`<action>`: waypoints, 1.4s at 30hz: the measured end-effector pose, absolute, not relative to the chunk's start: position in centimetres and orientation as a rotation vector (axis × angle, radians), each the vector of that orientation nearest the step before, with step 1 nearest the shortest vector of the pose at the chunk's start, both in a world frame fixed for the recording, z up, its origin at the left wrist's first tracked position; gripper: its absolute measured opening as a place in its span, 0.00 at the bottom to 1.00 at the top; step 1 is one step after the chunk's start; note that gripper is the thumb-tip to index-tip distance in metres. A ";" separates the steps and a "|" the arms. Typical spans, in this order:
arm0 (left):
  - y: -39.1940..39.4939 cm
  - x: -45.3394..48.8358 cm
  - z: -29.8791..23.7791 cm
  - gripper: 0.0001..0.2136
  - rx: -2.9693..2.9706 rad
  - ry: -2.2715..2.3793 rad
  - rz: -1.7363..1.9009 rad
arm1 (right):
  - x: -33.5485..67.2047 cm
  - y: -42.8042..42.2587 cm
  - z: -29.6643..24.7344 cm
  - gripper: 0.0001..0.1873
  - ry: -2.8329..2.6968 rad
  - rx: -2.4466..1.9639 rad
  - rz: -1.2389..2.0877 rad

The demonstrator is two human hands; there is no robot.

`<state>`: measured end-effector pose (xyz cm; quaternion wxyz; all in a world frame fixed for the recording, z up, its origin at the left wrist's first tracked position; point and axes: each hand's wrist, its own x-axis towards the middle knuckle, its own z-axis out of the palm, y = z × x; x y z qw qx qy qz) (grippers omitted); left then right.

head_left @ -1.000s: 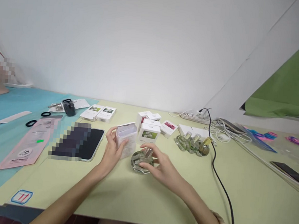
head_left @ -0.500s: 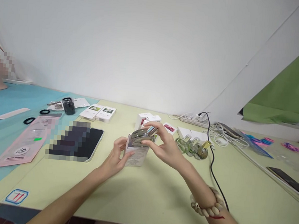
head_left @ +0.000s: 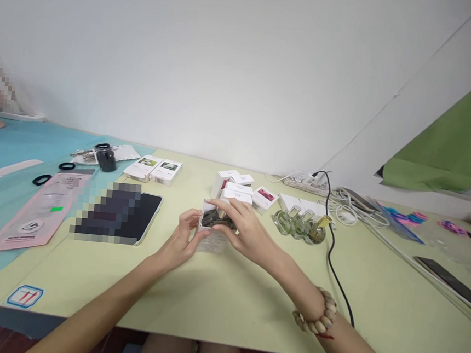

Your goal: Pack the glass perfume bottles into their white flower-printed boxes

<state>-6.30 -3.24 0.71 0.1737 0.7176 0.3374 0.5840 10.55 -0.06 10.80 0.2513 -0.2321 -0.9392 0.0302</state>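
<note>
A small white carton (head_left: 212, 240) stands upright on the pale green table (head_left: 224, 302), its top open. My left hand (head_left: 180, 243) grips the carton's left side. My right hand (head_left: 241, 231) pinches a round clear glass bottle (head_left: 214, 217) that sits partly inside the carton's opening. A beaded bracelet (head_left: 318, 320) is on my right wrist.
Several small white boxes (head_left: 238, 190) stand just behind the carton. Three glass bottles (head_left: 302, 226) lie to the right, next to a black cable (head_left: 334, 267). A phone (head_left: 128, 219) and a pink packet (head_left: 34, 214) lie left. Another person is at the far left edge.
My right hand lifted the glass bottle off the table, carried it above the carton and lowered it into the open top. My left hand kept holding the carton.
</note>
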 end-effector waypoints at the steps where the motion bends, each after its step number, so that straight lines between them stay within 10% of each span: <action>1: -3.3 -6.3 0.7 0.19 2.031 0.969 1.647 | 10.5 -0.1 10.6 0.20 -2.531 -0.631 0.102; 26: -3.3 -6.2 -0.1 0.19 2.155 0.988 1.701 | 10.9 -0.5 10.4 0.15 -2.165 -0.623 0.428; 42: -3.7 -6.3 0.6 0.17 2.118 1.144 1.592 | 10.8 -0.9 7.6 0.16 -2.388 -0.718 -0.180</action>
